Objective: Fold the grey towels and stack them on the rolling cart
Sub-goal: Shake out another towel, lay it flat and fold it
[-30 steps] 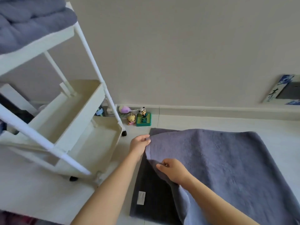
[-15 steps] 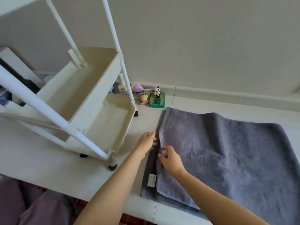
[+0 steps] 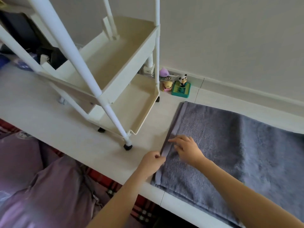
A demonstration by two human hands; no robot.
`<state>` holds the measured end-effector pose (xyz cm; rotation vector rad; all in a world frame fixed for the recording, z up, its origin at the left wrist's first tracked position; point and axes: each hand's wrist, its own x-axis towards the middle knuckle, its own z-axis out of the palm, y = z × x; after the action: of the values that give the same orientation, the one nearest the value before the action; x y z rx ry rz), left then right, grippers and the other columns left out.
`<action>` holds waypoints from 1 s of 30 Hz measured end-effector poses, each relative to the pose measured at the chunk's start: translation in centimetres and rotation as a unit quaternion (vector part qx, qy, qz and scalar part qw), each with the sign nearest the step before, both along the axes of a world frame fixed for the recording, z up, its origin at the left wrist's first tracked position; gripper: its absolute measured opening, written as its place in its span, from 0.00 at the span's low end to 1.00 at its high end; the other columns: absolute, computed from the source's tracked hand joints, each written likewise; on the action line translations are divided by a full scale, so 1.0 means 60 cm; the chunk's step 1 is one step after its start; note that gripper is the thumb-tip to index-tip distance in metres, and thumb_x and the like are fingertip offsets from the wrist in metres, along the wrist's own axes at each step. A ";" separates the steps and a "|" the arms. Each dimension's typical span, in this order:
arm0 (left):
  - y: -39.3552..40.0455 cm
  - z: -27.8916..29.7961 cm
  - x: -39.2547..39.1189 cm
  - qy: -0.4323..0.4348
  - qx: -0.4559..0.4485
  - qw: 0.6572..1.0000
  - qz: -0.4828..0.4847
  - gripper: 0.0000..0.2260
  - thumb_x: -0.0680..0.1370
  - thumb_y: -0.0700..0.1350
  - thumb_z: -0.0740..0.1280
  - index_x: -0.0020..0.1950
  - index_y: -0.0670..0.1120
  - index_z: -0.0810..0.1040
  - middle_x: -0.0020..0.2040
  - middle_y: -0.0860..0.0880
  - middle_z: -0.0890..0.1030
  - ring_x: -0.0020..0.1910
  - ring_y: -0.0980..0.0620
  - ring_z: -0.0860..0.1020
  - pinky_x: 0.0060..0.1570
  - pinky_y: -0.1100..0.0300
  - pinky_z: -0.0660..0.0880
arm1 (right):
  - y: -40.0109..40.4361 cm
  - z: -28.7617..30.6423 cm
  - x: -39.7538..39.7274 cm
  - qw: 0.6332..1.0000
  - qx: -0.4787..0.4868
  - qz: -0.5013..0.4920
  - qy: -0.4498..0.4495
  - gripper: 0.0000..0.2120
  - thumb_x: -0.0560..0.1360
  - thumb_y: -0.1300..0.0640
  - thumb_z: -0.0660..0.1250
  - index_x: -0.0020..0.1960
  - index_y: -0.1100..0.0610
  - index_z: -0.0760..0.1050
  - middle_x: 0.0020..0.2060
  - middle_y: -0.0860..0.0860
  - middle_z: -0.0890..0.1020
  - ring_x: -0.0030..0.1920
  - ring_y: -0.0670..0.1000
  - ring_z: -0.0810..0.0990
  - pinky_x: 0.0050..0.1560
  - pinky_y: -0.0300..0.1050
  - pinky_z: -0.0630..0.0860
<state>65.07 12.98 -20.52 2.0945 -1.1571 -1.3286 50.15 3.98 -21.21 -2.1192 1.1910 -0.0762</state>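
Grey towel (image 3: 230, 150) is lying folded over on the white floor (image 3: 49, 116), edges nearly lined up along its left side. Left hand (image 3: 152, 162) pinches that edge, right hand (image 3: 186, 149) lies flat on top just beside it. White rolling cart (image 3: 115, 66) stands close by, with a little panda figure (image 3: 182, 84) near the wall.

Obstacles and clearance: white rolling cart (image 3: 115, 76) stands left of the grey towel (image 3: 230, 150), its near caster (image 3: 127, 146) close to the towel's left edge; a bare strip of floor (image 3: 148, 139) runs between them. Small figurines (image 3: 181, 87) sit against the wall behind the cart's corner. Floor (image 3: 41, 116) left of the cart lies open. Both cart trays are open from above, between four upright posts.
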 end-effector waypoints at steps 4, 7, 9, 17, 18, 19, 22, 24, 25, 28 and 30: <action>0.012 -0.008 -0.007 -0.117 -0.048 0.991 -0.033 0.18 0.71 0.40 0.66 0.28 0.47 0.58 0.33 0.50 0.63 0.34 0.53 0.69 0.32 0.62 0.59 | 0.004 -0.008 -0.005 0.987 -0.034 0.088 0.132 0.20 0.80 0.50 0.54 0.72 0.40 0.62 0.74 0.45 0.57 0.71 0.54 0.54 0.70 0.50 0.50; 0.015 -0.019 -0.010 -0.151 -0.021 0.986 -0.067 0.13 0.73 0.43 0.64 0.33 0.45 0.62 0.36 0.49 0.65 0.41 0.45 0.72 0.37 0.59 0.63 | 0.013 -0.014 -0.010 0.982 -0.060 0.097 0.154 0.24 0.80 0.43 0.52 0.75 0.41 0.55 0.76 0.47 0.50 0.74 0.54 0.48 0.72 0.52 0.46; 0.013 -0.021 -0.007 -0.187 0.003 0.978 -0.089 0.08 0.76 0.45 0.63 0.41 0.43 0.67 0.38 0.46 0.70 0.41 0.45 0.72 0.37 0.58 0.64 | 0.020 -0.023 -0.019 0.979 -0.092 0.095 0.157 0.28 0.76 0.37 0.43 0.75 0.42 0.51 0.77 0.48 0.48 0.76 0.53 0.45 0.73 0.51 0.41; -0.024 -0.018 -0.024 -0.250 -0.025 0.966 -0.061 0.13 0.76 0.49 0.62 0.55 0.42 0.71 0.53 0.45 0.76 0.52 0.42 0.75 0.48 0.53 0.72 | 0.012 -0.036 -0.042 0.983 -0.099 0.096 0.122 0.37 0.70 0.36 0.35 0.75 0.45 0.56 0.76 0.46 0.53 0.76 0.51 0.50 0.73 0.49 0.45; -0.032 -0.018 -0.026 -0.239 -0.030 0.969 -0.048 0.13 0.77 0.49 0.61 0.56 0.42 0.71 0.53 0.45 0.76 0.52 0.43 0.75 0.49 0.53 0.72 | 0.008 -0.033 -0.046 0.985 -0.109 0.069 0.111 0.36 0.71 0.37 0.36 0.74 0.47 0.60 0.75 0.47 0.58 0.75 0.52 0.54 0.72 0.50 0.49; -0.042 -0.020 -0.029 -0.225 -0.034 0.973 -0.037 0.13 0.78 0.49 0.61 0.57 0.42 0.72 0.53 0.45 0.76 0.52 0.43 0.75 0.49 0.54 0.72 | 0.001 -0.032 -0.052 0.987 -0.120 0.039 0.102 0.35 0.72 0.39 0.37 0.73 0.49 0.63 0.74 0.48 0.61 0.74 0.53 0.57 0.71 0.50 0.52; -0.076 -0.025 -0.035 -0.202 -0.045 0.978 -0.011 0.13 0.79 0.49 0.60 0.57 0.42 0.73 0.53 0.44 0.77 0.52 0.43 0.75 0.50 0.53 0.72 | -0.023 -0.029 -0.068 0.984 -0.133 -0.016 0.117 0.30 0.76 0.42 0.42 0.72 0.51 0.65 0.74 0.50 0.63 0.73 0.54 0.59 0.70 0.50 0.53; -0.104 -0.027 -0.040 -0.186 -0.049 0.981 0.002 0.13 0.79 0.50 0.60 0.56 0.42 0.74 0.51 0.44 0.78 0.50 0.43 0.77 0.47 0.54 0.72 | -0.046 -0.031 -0.080 0.981 -0.123 -0.025 0.151 0.23 0.81 0.46 0.48 0.74 0.50 0.60 0.75 0.49 0.58 0.74 0.53 0.55 0.71 0.49 0.49; -0.120 -0.027 -0.042 -0.175 -0.053 0.983 0.005 0.13 0.79 0.50 0.60 0.55 0.42 0.74 0.50 0.44 0.79 0.48 0.44 0.77 0.43 0.55 0.72 | -0.059 -0.029 -0.084 0.979 -0.119 -0.028 0.162 0.22 0.81 0.47 0.49 0.75 0.49 0.58 0.76 0.49 0.56 0.75 0.53 0.53 0.72 0.49 0.48; -0.183 -0.025 -0.052 -0.141 -0.059 0.988 0.016 0.14 0.80 0.50 0.60 0.57 0.41 0.74 0.49 0.45 0.80 0.45 0.47 0.78 0.38 0.59 0.69 | -0.105 -0.020 -0.101 0.976 -0.118 -0.051 0.178 0.23 0.81 0.47 0.50 0.75 0.48 0.56 0.76 0.49 0.54 0.76 0.52 0.51 0.73 0.50 0.47; -0.225 -0.023 -0.057 -0.134 -0.064 0.989 0.024 0.14 0.80 0.50 0.59 0.58 0.41 0.74 0.51 0.45 0.80 0.47 0.46 0.78 0.38 0.59 0.69 | -0.136 -0.015 -0.110 0.974 -0.109 -0.067 0.186 0.24 0.81 0.46 0.49 0.76 0.48 0.54 0.77 0.49 0.52 0.76 0.52 0.50 0.73 0.50 0.46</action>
<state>61.67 -0.55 -21.89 2.2384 -1.2535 -0.9435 43.56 -4.19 -22.08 -2.3078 1.6092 0.1431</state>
